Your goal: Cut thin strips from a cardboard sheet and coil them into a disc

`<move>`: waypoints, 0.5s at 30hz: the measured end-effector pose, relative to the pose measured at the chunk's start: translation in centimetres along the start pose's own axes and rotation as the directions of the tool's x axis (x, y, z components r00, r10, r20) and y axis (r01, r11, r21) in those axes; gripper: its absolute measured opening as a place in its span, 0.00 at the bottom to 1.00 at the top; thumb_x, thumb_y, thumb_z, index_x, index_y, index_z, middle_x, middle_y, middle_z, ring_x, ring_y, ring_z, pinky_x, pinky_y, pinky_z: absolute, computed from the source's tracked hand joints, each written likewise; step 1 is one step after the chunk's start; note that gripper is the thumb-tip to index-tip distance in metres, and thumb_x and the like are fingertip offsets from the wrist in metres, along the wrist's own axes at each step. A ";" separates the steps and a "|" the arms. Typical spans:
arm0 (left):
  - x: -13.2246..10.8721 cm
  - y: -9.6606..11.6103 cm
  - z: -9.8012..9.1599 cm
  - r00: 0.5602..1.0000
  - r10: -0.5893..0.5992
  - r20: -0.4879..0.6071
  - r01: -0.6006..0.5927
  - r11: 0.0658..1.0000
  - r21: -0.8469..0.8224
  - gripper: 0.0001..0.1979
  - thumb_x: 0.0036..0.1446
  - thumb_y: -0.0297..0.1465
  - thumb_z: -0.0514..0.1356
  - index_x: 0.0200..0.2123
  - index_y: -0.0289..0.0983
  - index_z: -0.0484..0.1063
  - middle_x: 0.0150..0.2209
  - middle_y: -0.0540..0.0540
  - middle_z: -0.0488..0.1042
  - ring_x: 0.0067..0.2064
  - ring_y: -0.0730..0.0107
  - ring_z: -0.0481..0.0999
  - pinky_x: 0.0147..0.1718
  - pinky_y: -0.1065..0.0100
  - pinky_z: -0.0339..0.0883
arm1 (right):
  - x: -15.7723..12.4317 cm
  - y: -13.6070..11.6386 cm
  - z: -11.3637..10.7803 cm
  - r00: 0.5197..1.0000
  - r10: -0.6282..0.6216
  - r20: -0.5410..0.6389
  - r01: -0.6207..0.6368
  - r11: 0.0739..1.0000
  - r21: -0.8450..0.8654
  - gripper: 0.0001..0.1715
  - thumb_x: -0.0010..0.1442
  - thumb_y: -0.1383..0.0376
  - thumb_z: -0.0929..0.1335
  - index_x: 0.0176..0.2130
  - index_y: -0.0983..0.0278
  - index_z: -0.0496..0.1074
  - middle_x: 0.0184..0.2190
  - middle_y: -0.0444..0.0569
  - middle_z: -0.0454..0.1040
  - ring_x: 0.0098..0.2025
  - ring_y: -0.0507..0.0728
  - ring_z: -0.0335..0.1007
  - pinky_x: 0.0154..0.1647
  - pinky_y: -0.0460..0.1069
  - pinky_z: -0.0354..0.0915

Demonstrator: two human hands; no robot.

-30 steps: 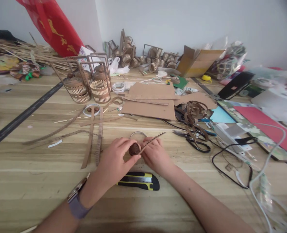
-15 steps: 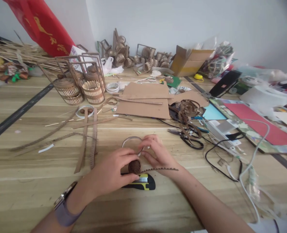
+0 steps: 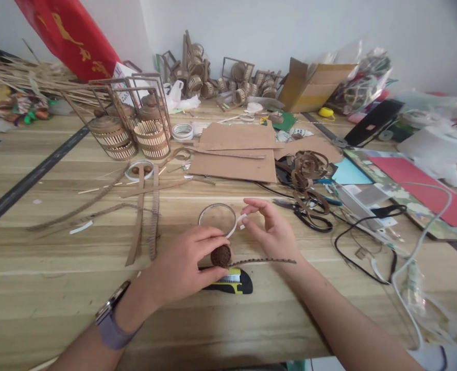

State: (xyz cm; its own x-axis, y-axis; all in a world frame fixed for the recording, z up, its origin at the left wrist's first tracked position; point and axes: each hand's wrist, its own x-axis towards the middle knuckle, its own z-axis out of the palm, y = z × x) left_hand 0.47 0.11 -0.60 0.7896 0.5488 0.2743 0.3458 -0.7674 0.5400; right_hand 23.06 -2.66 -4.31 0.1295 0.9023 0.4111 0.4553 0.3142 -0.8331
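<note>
My left hand is closed around a tight coil of brown corrugated cardboard strip, thumb below and fingers above. The strip's loose tail runs out to the right, toward my right wrist. Just beyond the coil a thin tape roll stands near my left fingertips; whether they touch it I cannot tell. A short white piece of tape leads from the roll to my right hand, which pinches its end between thumb and fingers. Under the coil lies a yellow and black utility knife, partly covered by my left hand.
Cardboard strips lie to the left, near another tape roll. Flat cardboard sheets are ahead. Black scissors and tangled strips sit to the right, beside cables. Small slatted buckets stand at the back left.
My right hand has moved right and slightly up, away from the left, drawing the white tape out from the roll. The left hand keeps hold of the coil. The view has shifted slightly.
</note>
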 end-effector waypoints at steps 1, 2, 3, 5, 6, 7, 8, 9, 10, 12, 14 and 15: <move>0.0 -0.1 0.1 1.000 0.007 -0.021 -0.006 1.000 0.019 0.17 0.55 0.33 0.68 0.48 0.34 0.77 0.50 0.39 0.78 0.50 0.58 0.78 0.52 0.61 0.74 | 0.0 -0.1 0.0 1.000 0.010 -0.020 -0.010 1.000 0.002 0.18 0.60 0.65 0.69 0.50 0.57 0.69 0.35 0.43 0.76 0.42 0.57 0.74 0.53 0.58 0.66; 0.0 -0.2 0.2 0.999 0.012 -0.045 -0.010 0.999 0.040 0.17 0.55 0.33 0.68 0.48 0.34 0.77 0.50 0.39 0.78 0.50 0.58 0.79 0.51 0.61 0.74 | 0.0 -0.1 0.0 0.999 0.017 -0.034 -0.017 1.000 0.003 0.18 0.59 0.65 0.69 0.50 0.57 0.69 0.34 0.43 0.76 0.41 0.56 0.74 0.53 0.58 0.66; 0.0 -0.3 0.2 0.997 0.015 -0.072 -0.010 0.998 0.060 0.17 0.55 0.33 0.68 0.47 0.33 0.77 0.49 0.38 0.78 0.49 0.58 0.79 0.51 0.61 0.74 | 0.0 -0.2 -0.1 0.999 0.021 -0.045 -0.020 1.000 0.005 0.18 0.59 0.66 0.69 0.50 0.57 0.69 0.33 0.42 0.75 0.40 0.56 0.74 0.52 0.57 0.66; 0.0 -0.6 0.3 0.992 0.016 -0.123 -0.003 0.995 0.102 0.16 0.55 0.32 0.67 0.47 0.33 0.77 0.49 0.38 0.78 0.49 0.58 0.79 0.50 0.61 0.75 | 0.0 -0.3 -0.2 0.998 0.019 -0.055 -0.019 1.000 0.003 0.17 0.60 0.66 0.69 0.50 0.56 0.68 0.33 0.42 0.75 0.40 0.56 0.73 0.51 0.57 0.66; 0.0 -0.6 0.3 0.990 0.016 -0.143 0.001 0.993 0.120 0.16 0.55 0.31 0.67 0.47 0.33 0.77 0.49 0.38 0.78 0.49 0.58 0.79 0.50 0.60 0.75 | 0.0 -0.3 -0.4 0.998 0.019 -0.062 -0.019 1.000 -0.009 0.17 0.60 0.66 0.69 0.50 0.56 0.68 0.34 0.42 0.76 0.40 0.56 0.74 0.51 0.57 0.66; 0.0 -0.7 0.3 0.987 0.018 -0.158 0.004 0.991 0.136 0.15 0.55 0.31 0.67 0.46 0.33 0.77 0.49 0.38 0.78 0.49 0.58 0.79 0.50 0.60 0.75 | 0.0 -0.3 -0.5 0.997 0.017 -0.075 -0.020 0.999 -0.032 0.16 0.60 0.66 0.69 0.49 0.56 0.69 0.35 0.43 0.77 0.41 0.56 0.74 0.51 0.57 0.66; 0.1 -0.7 0.3 0.985 0.022 -0.169 0.003 0.989 0.147 0.15 0.55 0.31 0.67 0.46 0.33 0.77 0.49 0.38 0.79 0.49 0.58 0.79 0.50 0.60 0.75 | 0.1 -0.3 -0.6 0.995 0.015 -0.095 -0.021 0.997 -0.068 0.16 0.60 0.65 0.69 0.49 0.56 0.69 0.37 0.44 0.77 0.42 0.57 0.74 0.51 0.57 0.66; 0.1 -0.6 0.3 0.984 0.028 -0.176 0.000 0.988 0.155 0.15 0.56 0.31 0.66 0.46 0.33 0.77 0.48 0.38 0.79 0.48 0.58 0.79 0.49 0.60 0.75 | 0.1 -0.2 -0.7 0.993 0.005 -0.117 -0.019 0.993 -0.117 0.15 0.60 0.65 0.69 0.48 0.57 0.70 0.38 0.46 0.77 0.43 0.58 0.74 0.50 0.57 0.66; 0.1 -0.6 0.3 0.983 0.033 -0.179 -0.004 0.987 0.160 0.14 0.56 0.31 0.66 0.46 0.33 0.77 0.48 0.38 0.79 0.48 0.58 0.79 0.49 0.60 0.75 | 0.2 -0.1 -0.9 0.990 -0.016 -0.141 -0.010 0.984 -0.176 0.14 0.60 0.65 0.69 0.48 0.57 0.71 0.40 0.47 0.77 0.44 0.58 0.74 0.49 0.57 0.67; 0.1 -0.5 0.4 0.984 0.036 -0.174 -0.007 0.987 0.163 0.14 0.56 0.31 0.66 0.45 0.33 0.77 0.48 0.38 0.79 0.48 0.58 0.79 0.48 0.60 0.76 | 0.2 -0.1 -0.9 0.980 -0.108 -0.168 0.051 0.948 -0.314 0.12 0.61 0.65 0.68 0.46 0.57 0.72 0.41 0.48 0.77 0.44 0.59 0.73 0.46 0.57 0.67; 0.1 -0.4 0.6 0.987 0.034 -0.159 -0.007 0.986 0.167 0.14 0.56 0.31 0.66 0.45 0.33 0.77 0.47 0.38 0.79 0.47 0.58 0.79 0.48 0.59 0.76 | 0.2 -0.2 -0.8 0.958 -0.254 -0.136 0.170 0.879 -0.446 0.10 0.62 0.66 0.67 0.44 0.57 0.74 0.39 0.49 0.76 0.42 0.59 0.72 0.43 0.55 0.67; 0.1 -0.3 0.7 0.988 0.033 -0.149 -0.007 0.986 0.167 0.15 0.55 0.31 0.66 0.46 0.32 0.77 0.47 0.38 0.79 0.47 0.57 0.79 0.48 0.59 0.76 | 0.2 -0.3 -0.6 0.939 -0.330 -0.095 0.240 0.829 -0.506 0.10 0.62 0.67 0.67 0.44 0.56 0.75 0.37 0.48 0.75 0.40 0.58 0.71 0.41 0.54 0.66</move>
State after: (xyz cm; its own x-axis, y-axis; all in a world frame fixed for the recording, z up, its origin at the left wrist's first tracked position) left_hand 0.80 0.20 -1.29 0.7161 0.5668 0.4075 0.4198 -0.8160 0.3973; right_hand 23.48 -2.75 -3.81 0.0555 0.7157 0.6962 0.8537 0.3275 -0.4048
